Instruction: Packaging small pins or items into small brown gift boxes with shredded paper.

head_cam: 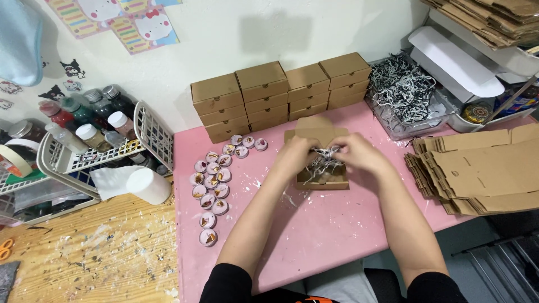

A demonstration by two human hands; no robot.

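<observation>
On the pink counter (pixel 314 235), seen from the head camera, both hands, left hand (pixel 297 154) and right hand (pixel 359 154), pinch black-and-white shredded paper (pixel 325 160) over an open small cardboard box (pixel 321 180); round pink tins (pixel 212 188) lie just left.

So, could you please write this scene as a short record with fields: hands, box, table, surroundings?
hands: left hand and right hand both pull at shredded paper above the open box
box: small open cardboard box, shreds inside, lid flap up behind
table: pink table with paint marks; round pink tins in rows at left; closed boxes stacked at the wall
surroundings: flat unfolded boxes at right; clear tub of shreds; white basket with paint bottles at left
</observation>
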